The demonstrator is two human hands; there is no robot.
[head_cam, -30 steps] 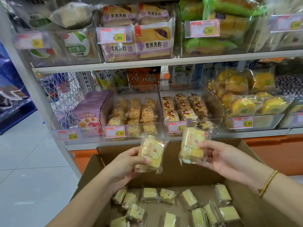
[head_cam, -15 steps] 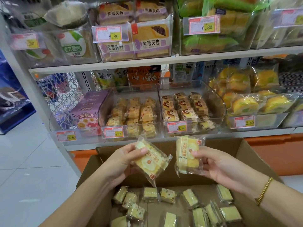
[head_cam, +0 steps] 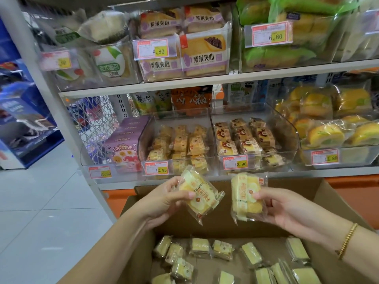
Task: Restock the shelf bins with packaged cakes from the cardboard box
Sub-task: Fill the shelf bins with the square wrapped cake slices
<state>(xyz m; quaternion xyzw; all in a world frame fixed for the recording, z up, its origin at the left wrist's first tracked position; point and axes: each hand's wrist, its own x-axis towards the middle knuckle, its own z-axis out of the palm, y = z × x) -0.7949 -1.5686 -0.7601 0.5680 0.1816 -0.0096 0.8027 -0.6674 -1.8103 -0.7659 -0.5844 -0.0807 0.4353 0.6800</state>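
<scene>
While each of the person's two hands pinches one clear-wrapped yellow cake packet, both packets sit in the air above the open brown cardboard box (head_cam: 336, 203), just below the front edge of the white lower shelf (head_cam: 317, 171). The left hand (head_cam: 162, 203) grips the tilted packet (head_cam: 200, 198), thumb on its printed face and fingers behind, so that its lower corner slants down toward the right. The right hand (head_cam: 287, 209) grips the upright packet (head_cam: 246, 196) the same way. The two packets are near one another but apart. On the box floor lie more small wrapped yellow cakes (head_cam: 200, 247), loosely scattered. A gold bead bracelet (head_cam: 347, 241) circles the right wrist. On the lower shelf two clear plastic bins stand side by side: the left bin (head_cam: 144, 138) holds yellow packets like those in the hands, and the right bin (head_cam: 288, 128) holds packets with red-brown print. Each carries a red-bordered price tag, the left tag (head_cam: 156, 168) and the right tag (head_cam: 235, 162), both reading 13.90. Left of the bins stands a stack of purple biscuit boxes (head_cam: 123, 148). Above, large purple-labelled bread bags (head_cam: 205, 52) fill the upper shelf, and pale floor tiles (head_cam: 41, 201) stretch to the left.
</scene>
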